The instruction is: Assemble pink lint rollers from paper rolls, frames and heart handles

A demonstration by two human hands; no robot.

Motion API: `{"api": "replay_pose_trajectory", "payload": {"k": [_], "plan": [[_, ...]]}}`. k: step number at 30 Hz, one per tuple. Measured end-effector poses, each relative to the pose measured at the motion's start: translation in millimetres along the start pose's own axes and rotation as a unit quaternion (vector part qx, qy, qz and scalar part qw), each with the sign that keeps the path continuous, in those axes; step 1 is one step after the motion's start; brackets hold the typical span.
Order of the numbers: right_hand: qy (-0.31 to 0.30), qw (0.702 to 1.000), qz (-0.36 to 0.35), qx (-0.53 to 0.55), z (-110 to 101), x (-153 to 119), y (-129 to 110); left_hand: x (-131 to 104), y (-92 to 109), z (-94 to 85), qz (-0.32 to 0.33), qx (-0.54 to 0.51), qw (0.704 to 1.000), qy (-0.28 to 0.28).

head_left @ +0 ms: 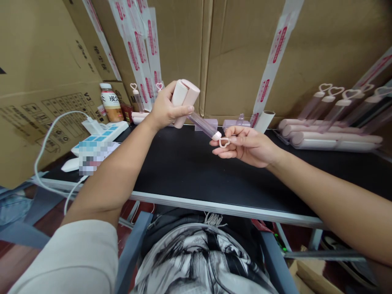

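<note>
My left hand is wrapped around the pale pink covered head of a lint roller, lifted above the black tabletop. Its see-through handle slants down to the right, ending in a pink heart-shaped loop. At that end, the thumb and fingers of my right hand pinch the loop, with the other fingers curled beneath it. Two lilac plastic pieces lie behind the handle. Close behind my right hand is a white tube, leaning a little.
Several similar lint rollers lie at the right, heart loops up. A power strip with a white cable, and a drink bottle, are at the left. Cardboard with tape strips walls off the back of the black table.
</note>
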State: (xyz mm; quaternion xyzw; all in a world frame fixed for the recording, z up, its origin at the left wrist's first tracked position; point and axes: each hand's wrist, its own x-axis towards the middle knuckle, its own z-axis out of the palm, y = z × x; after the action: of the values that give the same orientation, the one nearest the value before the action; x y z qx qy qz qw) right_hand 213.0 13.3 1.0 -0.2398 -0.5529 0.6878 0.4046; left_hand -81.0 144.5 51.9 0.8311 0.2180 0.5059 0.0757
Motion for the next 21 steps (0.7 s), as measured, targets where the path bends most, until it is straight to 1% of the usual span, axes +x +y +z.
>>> {"api": "replay_pose_trajectory", "payload": {"k": [6,11,21], "plan": [[-0.001,1.000,-0.001,-0.003,0.7,-2.2,-1.0,0.4,4.1,0.9,-0.002,-0.020,1.000,0.006],[-0.008,1.000,-0.005,0.012,0.8,-2.1,-1.3,0.6,4.7,0.8,-0.007,-0.012,1.000,0.014],[0.013,1.000,-0.013,0.004,1.9,-3.1,-1.0,0.3,3.8,0.5,-0.006,-0.002,1.000,0.017]]}}
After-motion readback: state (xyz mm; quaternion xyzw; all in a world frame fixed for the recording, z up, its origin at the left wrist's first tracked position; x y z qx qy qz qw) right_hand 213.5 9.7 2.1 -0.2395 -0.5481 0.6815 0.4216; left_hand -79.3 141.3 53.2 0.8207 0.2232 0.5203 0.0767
